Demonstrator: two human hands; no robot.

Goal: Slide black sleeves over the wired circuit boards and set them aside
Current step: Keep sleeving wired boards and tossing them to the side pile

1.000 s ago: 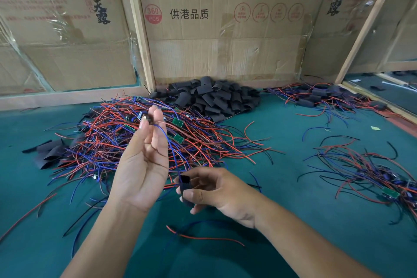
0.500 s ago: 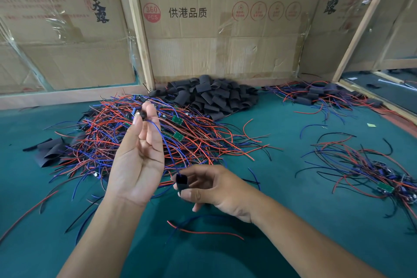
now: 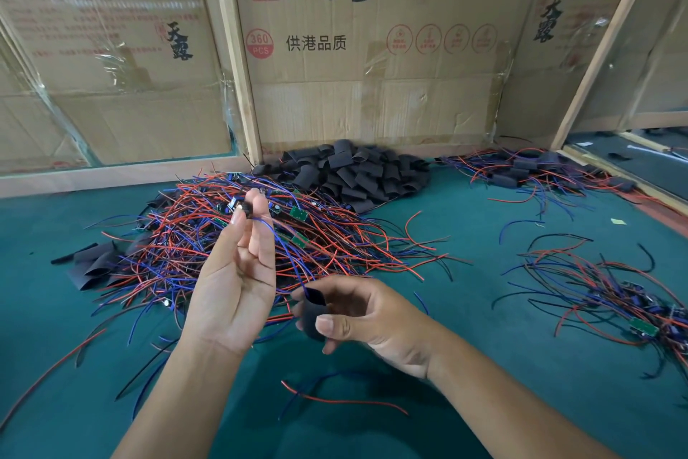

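While the green table (image 3: 484, 309) carries everything in front of taped cardboard boxes (image 3: 372, 67), the biggest thing on it is the tangled heap of red, blue and black wired boards (image 3: 260, 246) at centre left, with the pile of loose black sleeves (image 3: 346, 172) just behind it against the boxes. A group of already sleeved boards (image 3: 521, 172) lies far right at the back, and another loose bundle of wires (image 3: 614, 294) lies at the right edge. Above the heap, the left hand (image 3: 234, 287) is raised palm up, its fingertips pinching a small dark part of one board (image 3: 248, 208), from which a blue wire trails down. Lower and to the right, the right hand (image 3: 368, 317) grips a single black sleeve (image 3: 314, 313) between thumb and curled fingers, its open end facing up. The step in hand looks like threading: the trailing wires must be fed into the sleeve mouth, then the sleeve drawn up over the board, which calls for keeping the mouth open.
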